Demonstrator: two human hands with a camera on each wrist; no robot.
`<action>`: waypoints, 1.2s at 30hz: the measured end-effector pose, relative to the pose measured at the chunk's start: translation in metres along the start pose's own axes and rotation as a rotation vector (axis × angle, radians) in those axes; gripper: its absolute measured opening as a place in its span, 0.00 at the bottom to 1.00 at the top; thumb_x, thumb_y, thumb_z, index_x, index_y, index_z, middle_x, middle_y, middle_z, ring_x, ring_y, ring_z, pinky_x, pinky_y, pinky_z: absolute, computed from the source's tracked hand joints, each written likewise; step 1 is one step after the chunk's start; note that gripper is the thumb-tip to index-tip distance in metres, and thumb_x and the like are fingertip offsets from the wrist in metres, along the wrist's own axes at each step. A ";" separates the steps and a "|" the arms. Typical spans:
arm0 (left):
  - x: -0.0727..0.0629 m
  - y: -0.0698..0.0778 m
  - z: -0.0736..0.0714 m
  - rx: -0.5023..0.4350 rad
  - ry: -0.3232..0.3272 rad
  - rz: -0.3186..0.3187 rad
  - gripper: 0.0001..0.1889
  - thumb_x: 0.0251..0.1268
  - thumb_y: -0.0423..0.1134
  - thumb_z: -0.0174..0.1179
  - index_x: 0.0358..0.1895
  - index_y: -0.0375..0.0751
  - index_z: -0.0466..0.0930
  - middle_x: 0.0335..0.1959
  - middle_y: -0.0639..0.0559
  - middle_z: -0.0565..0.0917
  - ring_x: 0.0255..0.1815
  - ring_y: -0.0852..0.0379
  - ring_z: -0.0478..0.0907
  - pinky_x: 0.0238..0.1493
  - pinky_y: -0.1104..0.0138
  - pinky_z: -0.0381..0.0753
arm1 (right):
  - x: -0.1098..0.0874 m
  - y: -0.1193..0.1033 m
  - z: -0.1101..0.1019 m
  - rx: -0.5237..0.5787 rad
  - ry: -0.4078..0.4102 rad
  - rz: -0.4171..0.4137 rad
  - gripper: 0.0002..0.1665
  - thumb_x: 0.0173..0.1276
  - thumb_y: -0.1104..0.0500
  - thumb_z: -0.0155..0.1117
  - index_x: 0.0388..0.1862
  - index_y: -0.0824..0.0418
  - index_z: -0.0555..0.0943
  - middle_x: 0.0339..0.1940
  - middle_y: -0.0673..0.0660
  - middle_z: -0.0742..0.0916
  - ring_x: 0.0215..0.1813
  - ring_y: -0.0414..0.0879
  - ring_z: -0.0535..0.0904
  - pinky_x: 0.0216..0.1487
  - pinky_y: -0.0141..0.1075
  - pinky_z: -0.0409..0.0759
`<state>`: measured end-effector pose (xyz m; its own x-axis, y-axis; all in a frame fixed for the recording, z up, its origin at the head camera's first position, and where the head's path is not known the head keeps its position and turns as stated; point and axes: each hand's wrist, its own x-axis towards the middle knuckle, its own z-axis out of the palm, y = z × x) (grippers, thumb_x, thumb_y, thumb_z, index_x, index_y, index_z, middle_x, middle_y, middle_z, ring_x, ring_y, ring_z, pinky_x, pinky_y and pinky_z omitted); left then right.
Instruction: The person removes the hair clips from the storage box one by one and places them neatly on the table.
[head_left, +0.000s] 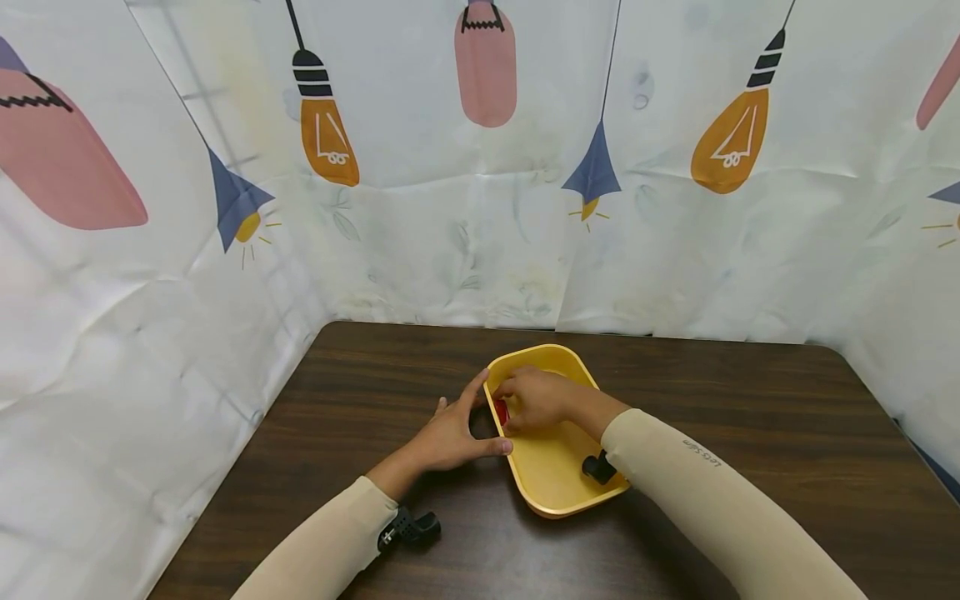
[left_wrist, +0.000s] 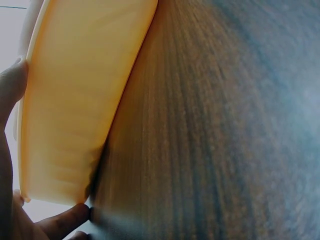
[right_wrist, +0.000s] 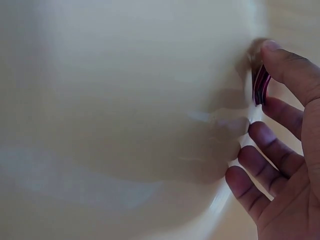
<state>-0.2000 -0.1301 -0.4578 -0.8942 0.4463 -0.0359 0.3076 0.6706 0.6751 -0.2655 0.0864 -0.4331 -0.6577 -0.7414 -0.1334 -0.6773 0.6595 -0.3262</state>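
A yellow plastic tray [head_left: 551, 483] with raised walls rests on the dark table. My left hand [head_left: 450, 437] is spread along its left wall, thumb over the rim and index fingertip at the rim farther back. In the left wrist view the other fingers [left_wrist: 65, 222] reach low by the tray's end. Inside the tray, my right hand [head_left: 540, 398] pinches a small red item [head_left: 502, 412] close against the left wall. The right wrist view shows it as a curved, dark-striped red piece [right_wrist: 260, 85] between thumb and index finger; its kind cannot be made out.
The brown wood-grain table [head_left: 750, 433] extends on both sides of the tray. A white curtain [head_left: 480, 250] printed with lamps hangs behind and to the left. Black wrist cameras are strapped below each hand, the right one [head_left: 598, 468] hanging over the tray.
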 end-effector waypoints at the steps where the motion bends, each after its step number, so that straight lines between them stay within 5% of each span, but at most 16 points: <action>1: 0.000 0.000 0.000 0.001 0.001 0.000 0.63 0.54 0.74 0.67 0.85 0.60 0.35 0.72 0.43 0.73 0.73 0.43 0.69 0.76 0.36 0.34 | 0.000 0.000 0.000 -0.004 -0.001 0.002 0.29 0.64 0.46 0.76 0.61 0.53 0.84 0.53 0.48 0.83 0.59 0.46 0.75 0.66 0.41 0.72; 19: -0.001 0.000 0.000 -0.003 -0.001 0.004 0.63 0.54 0.74 0.67 0.85 0.60 0.35 0.74 0.43 0.71 0.73 0.43 0.69 0.76 0.37 0.34 | -0.001 -0.002 0.001 0.014 0.008 0.027 0.23 0.62 0.46 0.76 0.53 0.51 0.85 0.47 0.48 0.82 0.52 0.45 0.73 0.57 0.40 0.75; 36: -0.002 0.001 0.000 -0.004 -0.005 -0.006 0.64 0.54 0.73 0.68 0.85 0.59 0.35 0.73 0.47 0.73 0.73 0.43 0.69 0.76 0.38 0.34 | -0.007 -0.002 -0.016 0.090 -0.003 0.056 0.28 0.61 0.49 0.78 0.58 0.57 0.83 0.49 0.48 0.85 0.50 0.43 0.79 0.58 0.40 0.77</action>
<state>-0.1981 -0.1304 -0.4568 -0.8943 0.4454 -0.0436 0.3012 0.6711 0.6775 -0.2649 0.0920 -0.4166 -0.6928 -0.7039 -0.1567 -0.6070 0.6865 -0.4004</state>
